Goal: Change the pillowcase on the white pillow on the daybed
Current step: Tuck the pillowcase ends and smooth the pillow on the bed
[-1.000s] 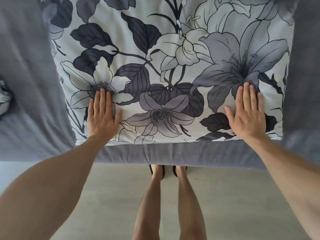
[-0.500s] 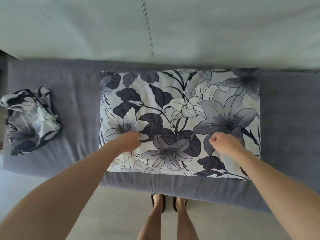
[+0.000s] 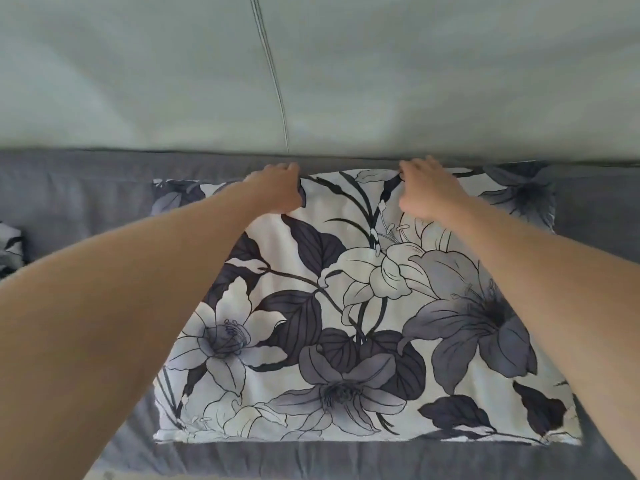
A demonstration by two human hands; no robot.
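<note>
A pillow in a white case printed with grey and black lilies [image 3: 363, 323] lies flat on the grey daybed [image 3: 79, 195]. My left hand [image 3: 277, 190] is at the pillow's far edge, left of centre, fingers curled over that edge and gripping it. My right hand [image 3: 427, 188] is at the same far edge, right of centre, fingers bent down onto the fabric there. Both forearms stretch across the pillow. A crumpled floral pillowcase [image 3: 8, 247] shows only partly at the left frame edge.
A pale green wall [image 3: 415, 71] with a thin vertical cord [image 3: 273, 74] rises right behind the daybed. Grey mattress cover runs left, right and along the near edge [image 3: 346, 460] of the pillow.
Both hands left the near half of the pillow, where they pressed flat, and moved forward to its far edge by the wall. The view came closer to the daybed.
</note>
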